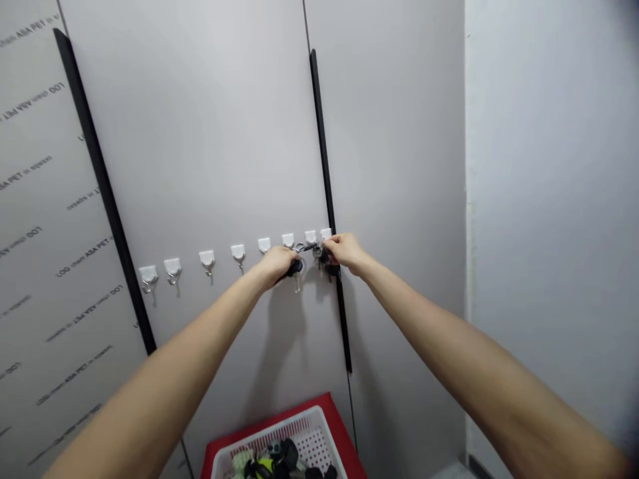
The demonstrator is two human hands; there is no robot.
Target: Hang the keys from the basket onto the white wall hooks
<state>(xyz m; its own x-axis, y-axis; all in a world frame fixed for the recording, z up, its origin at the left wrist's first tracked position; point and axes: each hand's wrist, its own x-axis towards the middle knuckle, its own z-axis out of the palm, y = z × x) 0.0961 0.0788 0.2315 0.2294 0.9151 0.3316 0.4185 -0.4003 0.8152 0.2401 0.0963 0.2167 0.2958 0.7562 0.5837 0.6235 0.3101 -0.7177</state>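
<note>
A row of white adhesive hooks (206,258) runs across the grey cabinet door, rising toward the right. At its right end my left hand (279,263) is closed on a black key fob (295,267), with a ring and small metal parts hanging below it. My right hand (345,251) pinches a bunch of keys (318,253) in front of the rightmost hooks (326,233). A dark strap or clip seems to link the two hands' items. Whether the keys hang on a hook cannot be made out, as fingers cover part of them.
Below stands a white perforated basket (319,426) on a red surface (335,412), holding several dark, green and yellow items (272,462). Long black handles (322,126) run down the cabinet doors. A pale wall (549,199) rises at the right.
</note>
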